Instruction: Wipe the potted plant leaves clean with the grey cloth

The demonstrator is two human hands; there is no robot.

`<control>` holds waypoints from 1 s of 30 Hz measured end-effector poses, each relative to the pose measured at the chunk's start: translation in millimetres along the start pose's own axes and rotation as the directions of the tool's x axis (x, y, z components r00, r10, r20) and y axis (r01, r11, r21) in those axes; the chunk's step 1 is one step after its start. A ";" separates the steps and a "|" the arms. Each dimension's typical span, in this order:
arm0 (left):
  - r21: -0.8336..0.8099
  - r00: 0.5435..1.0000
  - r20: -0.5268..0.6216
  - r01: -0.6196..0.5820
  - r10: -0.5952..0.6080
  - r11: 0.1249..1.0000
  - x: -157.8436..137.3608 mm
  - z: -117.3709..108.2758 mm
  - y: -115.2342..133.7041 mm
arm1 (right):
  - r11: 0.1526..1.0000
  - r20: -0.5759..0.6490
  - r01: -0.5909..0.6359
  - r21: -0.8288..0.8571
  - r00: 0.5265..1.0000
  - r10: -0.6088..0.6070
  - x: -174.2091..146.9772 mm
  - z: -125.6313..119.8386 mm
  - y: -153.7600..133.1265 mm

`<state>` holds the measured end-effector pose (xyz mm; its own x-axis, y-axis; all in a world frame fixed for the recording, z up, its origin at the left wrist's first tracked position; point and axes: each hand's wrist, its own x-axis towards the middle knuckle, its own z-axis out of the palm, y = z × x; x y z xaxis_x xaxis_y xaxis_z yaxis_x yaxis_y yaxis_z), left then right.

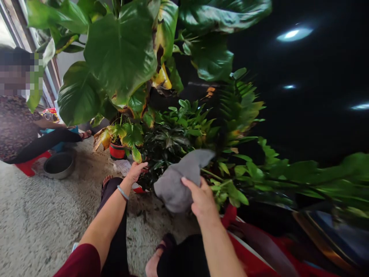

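Observation:
In my right hand a grey cloth is gripped between thumb and fingers. The cloth hangs bunched in front of the plants, its upper corner smeared by motion. My left hand, with a pale bangle on the wrist, reaches to the edge of a dark-leaved potted plant. Its fingers look stretched out, and I see nothing held in them. Just above it droops a yellow-green leaf of the large-leaved plant. Whether the left fingertips touch a leaf, I cannot tell.
A red pot stands behind my left hand. At the left, a person sits on a red stool beside a grey basin. Feathery-leaved plants spread rightward before a dark glossy surface. Red items lie at lower right.

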<state>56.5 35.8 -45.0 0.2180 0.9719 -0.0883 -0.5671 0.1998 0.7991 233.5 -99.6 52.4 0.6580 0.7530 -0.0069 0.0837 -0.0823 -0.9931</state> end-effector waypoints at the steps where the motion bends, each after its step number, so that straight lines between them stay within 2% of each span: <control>1: 0.002 1.000 -0.009 0.013 -0.013 1.000 -0.2 -0.2 0.3 | 0.990 0.023 -0.118 0.073 0.993 0.117 -10.5 3.9 7.3; 2: -0.001 1.000 -0.015 0.025 -0.025 1.000 -0.4 -0.4 1.2 | 0.973 0.033 -0.190 0.130 0.982 0.187 -21.8 5.3 12.7; 4: -0.017 0.999 -0.015 0.038 -0.039 0.999 -0.5 -0.7 4.1 | 0.973 -0.026 -0.145 0.182 0.988 0.152 -39.9 3.0 13.4; 6: -0.034 0.999 -0.006 0.041 -0.041 0.999 -0.9 -0.7 7.1 | 0.985 -0.137 0.015 0.169 0.990 0.009 -44.7 0.3 -0.5; 8: -0.042 0.999 -0.005 0.041 -0.041 0.998 -1.9 -0.5 8.7 | 0.974 -0.205 0.222 0.038 0.956 -0.210 -35.4 3.9 -21.5; 10: -0.048 0.999 -0.008 0.039 -0.040 0.998 -3.4 -0.4 8.2 | 0.927 -0.158 0.363 -0.095 0.914 -0.374 -19.8 15.5 -36.8; 11: -0.053 0.999 -0.007 0.038 -0.039 0.998 -4.2 -0.5 7.4 | 0.909 -0.099 0.396 -0.129 0.907 -0.409 -13.3 23.2 -38.8; 14: -0.070 0.999 0.007 0.035 -0.034 0.997 -6.5 -2.2 5.5 | 0.916 0.112 0.359 -0.181 0.932 -0.343 -13.0 41.3 -19.8; 17: -0.071 0.999 0.033 0.020 -0.018 0.997 -7.3 -6.3 7.7 | 0.935 0.199 0.253 -0.248 0.958 -0.206 -42.9 33.6 10.5; 20: -0.056 0.998 0.065 0.002 0.001 0.998 -6.9 -10.5 12.9 | 0.944 0.107 0.192 -0.270 0.980 -0.168 -69.8 6.9 9.8; 22: -0.033 0.996 0.091 0.008 -0.005 0.999 -7.1 -12.2 15.9 | 0.938 -0.017 0.223 -0.267 0.972 -0.236 -67.9 -3.6 -10.3; 23: -0.018 0.995 0.101 0.011 -0.009 1.000 -7.5 -12.7 16.8 | 0.928 -0.078 0.266 -0.261 0.952 -0.295 -60.5 -3.0 -22.6; 25: 0.004 0.993 0.115 0.013 -0.013 1.000 -9.2 -13.2 17.9 | 0.898 -0.143 0.371 -0.237 0.901 -0.410 -38.1 10.4 -42.8; 26: 0.010 0.992 0.124 0.013 -0.015 1.000 -10.4 -13.4 18.3 | 0.884 -0.135 0.413 -0.218 0.885 -0.446 -26.7 21.8 -47.9; 28: 0.016 0.989 0.148 0.021 -0.023 1.000 -12.7 -14.2 19.5 | 0.878 -0.031 0.440 -0.186 0.891 -0.453 -11.7 46.5 -44.5; 30: 0.016 0.986 0.161 0.032 -0.034 0.999 -14.0 -16.1 22.2 | 0.891 0.146 0.403 -0.208 0.914 -0.379 -13.2 62.6 -24.6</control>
<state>28.1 28.6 -35.5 0.3621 0.9320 -0.0182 -0.5468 0.2282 0.8056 176.0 -66.6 69.6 0.4601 0.8149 0.3525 0.4953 0.0939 -0.8636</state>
